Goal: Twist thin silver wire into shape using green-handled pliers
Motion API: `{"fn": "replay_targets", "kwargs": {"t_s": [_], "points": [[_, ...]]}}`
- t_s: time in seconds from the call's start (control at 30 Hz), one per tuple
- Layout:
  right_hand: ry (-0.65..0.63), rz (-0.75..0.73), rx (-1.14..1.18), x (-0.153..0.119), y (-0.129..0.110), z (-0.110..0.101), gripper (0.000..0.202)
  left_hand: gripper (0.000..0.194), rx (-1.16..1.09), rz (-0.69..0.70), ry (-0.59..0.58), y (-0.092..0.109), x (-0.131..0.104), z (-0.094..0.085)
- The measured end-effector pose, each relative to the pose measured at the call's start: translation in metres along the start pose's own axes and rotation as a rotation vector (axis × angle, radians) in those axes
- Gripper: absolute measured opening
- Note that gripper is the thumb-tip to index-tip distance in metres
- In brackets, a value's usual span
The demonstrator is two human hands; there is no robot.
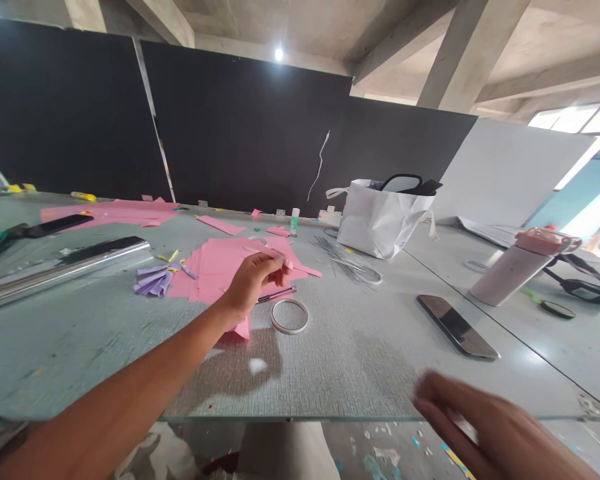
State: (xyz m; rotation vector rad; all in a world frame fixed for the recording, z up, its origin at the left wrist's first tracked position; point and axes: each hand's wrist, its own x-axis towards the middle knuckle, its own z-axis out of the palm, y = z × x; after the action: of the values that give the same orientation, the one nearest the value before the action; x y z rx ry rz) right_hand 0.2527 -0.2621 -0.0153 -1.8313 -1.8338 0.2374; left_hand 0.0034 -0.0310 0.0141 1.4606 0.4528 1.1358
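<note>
My left hand (257, 277) is over the pink paper sheets (210, 263), its fingers pinched together. Whatever is between the fingertips is too small to make out. Just beneath it are a dark pen (277, 294) and a folded pink paper piece (241, 329). A thin roll of whitish tape (290, 331) lies flat to the right of the folded piece. Blurred by motion, my right hand (473, 427) is at the table's front edge at lower right; its fingers are smeared. The phone (457, 325) is the thing nearest to it.
Thin wires (337, 257) lie before a white paper bag (380, 223). At right stand a pink bottle (503, 270) and a green-handled magnifier-like thing (557, 309). Left are purple paper strips (153, 280), a shiny metallic roll (65, 270) and scissors (30, 233). A glue stick (295, 221) stands behind.
</note>
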Motion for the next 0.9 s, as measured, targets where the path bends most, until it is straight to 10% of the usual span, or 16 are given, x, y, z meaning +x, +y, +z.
{"fn": "replay_targets", "kwargs": {"t_s": [0.17, 0.33, 0.9], "points": [[0.268, -0.348, 0.408, 0.128, -0.093, 0.025, 0.031, 0.02, -0.01, 0.034, 0.009, 0.007, 0.0, -0.005], [-0.004, -0.378, 0.917, 0.201, -0.114, 0.066, 0.03, 0.022, -0.04, 0.049, 0.082, 0.009, 0.005, -0.012], [0.032, -0.202, 0.988, 0.208, -0.096, 0.084, 0.036, 0.034, 0.141, -0.116, -0.016, 0.014, 0.013, -0.036]]}}
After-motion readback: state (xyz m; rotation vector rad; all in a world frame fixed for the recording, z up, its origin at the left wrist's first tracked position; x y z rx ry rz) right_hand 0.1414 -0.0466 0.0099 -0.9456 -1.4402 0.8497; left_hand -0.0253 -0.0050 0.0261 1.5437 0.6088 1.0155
